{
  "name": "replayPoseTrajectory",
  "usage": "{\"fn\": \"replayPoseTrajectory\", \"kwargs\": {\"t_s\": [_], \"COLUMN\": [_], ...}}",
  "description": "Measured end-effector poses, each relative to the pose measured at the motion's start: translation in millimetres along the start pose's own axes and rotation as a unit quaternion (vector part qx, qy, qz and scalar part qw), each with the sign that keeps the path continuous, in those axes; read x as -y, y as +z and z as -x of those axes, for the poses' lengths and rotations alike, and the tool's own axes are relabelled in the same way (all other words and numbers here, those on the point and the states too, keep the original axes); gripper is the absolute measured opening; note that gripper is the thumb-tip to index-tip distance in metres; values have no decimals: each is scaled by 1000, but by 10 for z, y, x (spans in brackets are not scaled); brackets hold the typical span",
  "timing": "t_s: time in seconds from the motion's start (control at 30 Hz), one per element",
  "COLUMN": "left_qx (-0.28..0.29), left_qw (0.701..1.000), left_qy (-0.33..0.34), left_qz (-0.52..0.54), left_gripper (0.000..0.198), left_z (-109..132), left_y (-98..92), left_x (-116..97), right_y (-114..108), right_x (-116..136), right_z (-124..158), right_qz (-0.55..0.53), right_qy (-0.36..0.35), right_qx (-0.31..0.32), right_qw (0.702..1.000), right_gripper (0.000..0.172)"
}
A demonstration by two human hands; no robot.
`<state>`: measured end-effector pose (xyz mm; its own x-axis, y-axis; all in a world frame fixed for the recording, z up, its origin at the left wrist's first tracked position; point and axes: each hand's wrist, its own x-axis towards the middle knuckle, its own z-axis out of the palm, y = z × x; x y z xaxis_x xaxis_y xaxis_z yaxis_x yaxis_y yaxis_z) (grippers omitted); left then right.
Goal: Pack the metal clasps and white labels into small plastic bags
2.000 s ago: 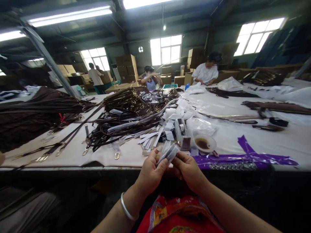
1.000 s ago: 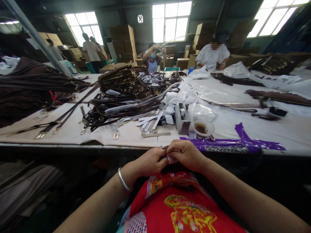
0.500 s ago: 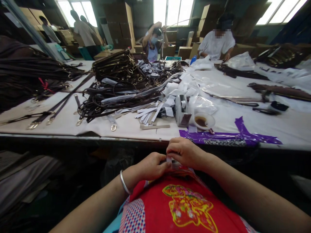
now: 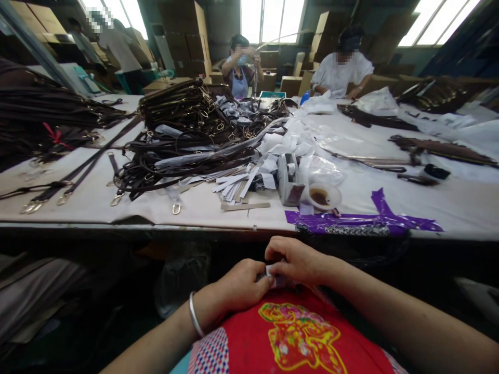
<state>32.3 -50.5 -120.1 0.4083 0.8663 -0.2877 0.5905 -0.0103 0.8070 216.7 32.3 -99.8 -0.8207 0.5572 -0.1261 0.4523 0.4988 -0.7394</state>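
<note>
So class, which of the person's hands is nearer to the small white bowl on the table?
Right. The right hand lies below the table edge, nearly under the bowl; the left hand sits further left and lower.

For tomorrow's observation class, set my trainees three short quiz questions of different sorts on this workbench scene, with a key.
1. True or false: both hands rest on the table.
2. What lies nearest the small dish of brown liquid: A) tape dispenser, B) strap pile, C) cartons?
3. Fill in: the left hand and right hand pinch a small white ____ between them.

Key: 1 false, they are below its edge, over the lap; 2 A; 3 strip.
</note>
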Motion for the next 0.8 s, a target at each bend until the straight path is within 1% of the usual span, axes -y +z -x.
{"fn": "replayPoseTrajectory", "kwargs": {"t_s": [0.03,0.1,0.17,0.23,0.3,0.4,0.47,0.53,0.6,0.67,0.73,0.8], "left_qx": [-6,-14,-16,-24,-24,-8,-7,-9,-2,17,37,40], "left_qw": [1000,999,999,1000,1000,999,997,993,989,981,965,941], "left_qy": [9,17,12,4,2,-7,-23,-38,-52,-71,-89,-94], "left_qz": [-12,-33,-33,-17,11,50,78,108,137,178,242,323], "left_gripper": [29,30,31,30,29,30,30,30,31,31,28,21], "left_z": [2,6,10,13,14,8,0,-4,2,16,25,23], "left_y": [10,39,73,103,124,142,158,178,195,200,193,186], "left_x": [8,28,51,73,92,107,113,123,136,143,134,107], "right_y": [-5,13,67,147,234,336,369,371,348,311,276,261], "right_x": [18,53,74,78,69,47,26,-4,-37,-66,-84,-93], "right_z": [-13,-26,-19,10,59,150,205,250,289,327,359,382], "right_qz": [23,72,135,221,301,363,371,357,327,301,293,296], "right_qy": [-1,-23,-48,-73,-112,-193,-232,-250,-256,-256,-256,-265], "right_qx": [10,38,51,32,-1,-61,-97,-117,-103,-67,-43,-49], "right_qw": [1000,996,988,972,947,910,894,892,904,916,920,916], "right_gripper": [9,7,13,14,12,12,18,22,22,20,20,23]}}
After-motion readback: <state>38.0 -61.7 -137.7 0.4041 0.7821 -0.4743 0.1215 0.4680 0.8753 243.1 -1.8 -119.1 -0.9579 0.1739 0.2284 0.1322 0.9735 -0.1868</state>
